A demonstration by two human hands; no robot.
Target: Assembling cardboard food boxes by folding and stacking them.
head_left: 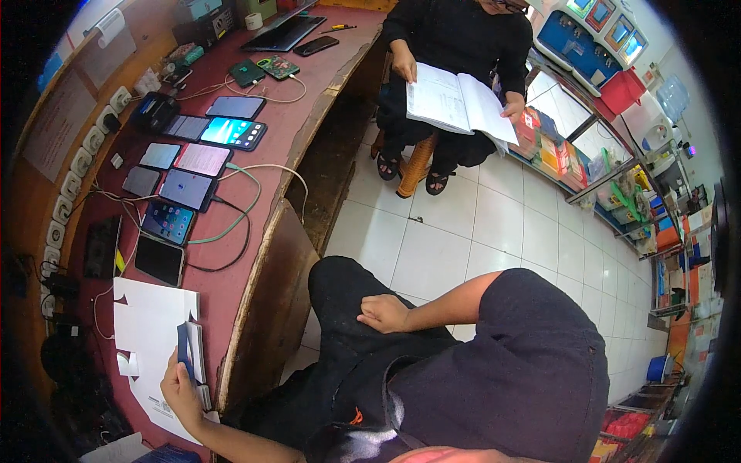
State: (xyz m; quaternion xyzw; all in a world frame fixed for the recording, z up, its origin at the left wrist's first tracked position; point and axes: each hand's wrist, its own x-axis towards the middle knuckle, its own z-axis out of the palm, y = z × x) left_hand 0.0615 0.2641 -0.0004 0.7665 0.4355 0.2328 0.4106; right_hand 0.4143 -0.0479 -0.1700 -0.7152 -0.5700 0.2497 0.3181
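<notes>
At the desk's near end, my left hand pinches a thin dark blue flat thing, perhaps a booklet cover. Pale page edges show right beside it. Beneath lies a large white sheet of card or paper with notched edges. My right hand rests curled in a loose fist on my dark-trousered thigh, with nothing visible in it. Beyond the sheet are several phones, among them a dark-screened phone and one with a lit blue screen, some with cables attached.
Opposite me a seated person holds an open book on the lap. A row of wall sockets runs along the desk's left side. Shelves of packaged goods stand at the right, past the white tiled floor.
</notes>
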